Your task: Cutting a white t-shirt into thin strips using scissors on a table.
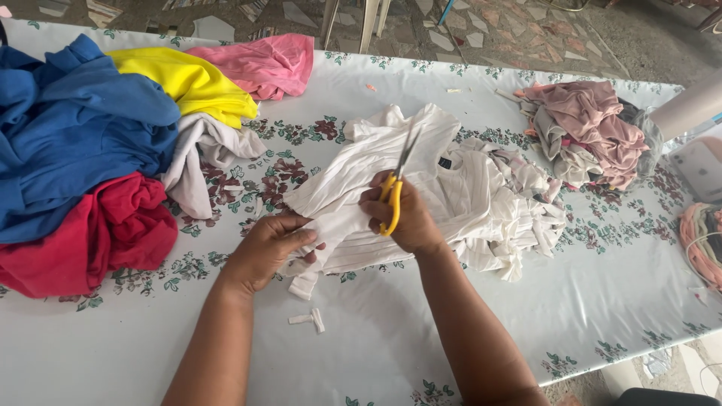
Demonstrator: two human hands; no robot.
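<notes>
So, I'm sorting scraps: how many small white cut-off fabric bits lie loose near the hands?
2: one white fabric scrap and another white fabric scrap touching it, on the floral tablecloth below the left hand. More may hide under the white garment.

Two bare forearms, no sleeves, left hand (265, 249), right hand (402, 216)

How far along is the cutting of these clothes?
Done: small white scraps lie cut on the table, and strips sit at the right edge. In hand: the right hand works yellow scissors on the white garment that the left hand holds. Left: the coloured pile looks uncut.
</notes>
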